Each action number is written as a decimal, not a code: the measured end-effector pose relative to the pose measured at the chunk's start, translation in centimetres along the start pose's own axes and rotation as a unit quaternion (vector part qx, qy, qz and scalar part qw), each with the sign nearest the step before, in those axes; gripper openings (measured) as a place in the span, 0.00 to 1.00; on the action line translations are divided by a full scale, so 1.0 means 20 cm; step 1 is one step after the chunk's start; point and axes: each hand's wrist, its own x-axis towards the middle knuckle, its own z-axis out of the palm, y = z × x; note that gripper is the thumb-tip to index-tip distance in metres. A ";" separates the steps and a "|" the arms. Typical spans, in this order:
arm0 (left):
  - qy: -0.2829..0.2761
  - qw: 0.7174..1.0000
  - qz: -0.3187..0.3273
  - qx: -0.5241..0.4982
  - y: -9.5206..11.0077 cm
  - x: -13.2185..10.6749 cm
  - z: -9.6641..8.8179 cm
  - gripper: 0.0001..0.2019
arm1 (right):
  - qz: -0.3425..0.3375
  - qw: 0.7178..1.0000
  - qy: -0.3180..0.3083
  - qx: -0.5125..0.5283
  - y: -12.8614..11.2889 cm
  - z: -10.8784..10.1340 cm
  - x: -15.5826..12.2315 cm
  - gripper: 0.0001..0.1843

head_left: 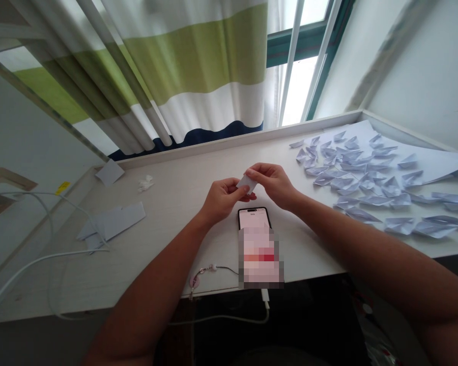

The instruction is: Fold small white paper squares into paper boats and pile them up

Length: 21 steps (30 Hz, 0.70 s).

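Observation:
Both my hands meet above the middle of the white desk, pinching one small folded piece of white paper (246, 184). My left hand (223, 199) grips its lower left side, thumb on top. From the right, my right hand (272, 182) holds the upper corner between thumb and fingers. Some fingertips are hidden behind the paper. Just below the hands lies a phone (255, 221), screen up and lit, partly blurred out. Many folded paper boats (361, 170) spread over the right side of the desk.
Large white sheets (429, 152) lie under the boats. On the left are paper pieces (118, 221), a square slip (110, 173) and a crumpled tissue (145, 183). A white charging cable (266, 297) hangs from the phone over the front edge; a beaded strap (203, 273) lies beside it.

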 end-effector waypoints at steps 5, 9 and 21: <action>0.009 1.000 0.001 0.002 0.00 0.00 -0.02 0.21 | -0.036 0.998 -0.003 -0.055 0.00 -0.02 0.01 0.29; 0.007 1.000 0.009 0.001 0.00 0.01 -0.02 0.20 | -0.053 0.992 -0.046 -0.108 0.01 -0.02 0.00 0.28; 0.052 0.994 -0.051 -0.084 -0.01 0.03 -0.05 0.19 | -0.061 0.995 -0.043 -0.069 0.03 -0.04 0.00 0.21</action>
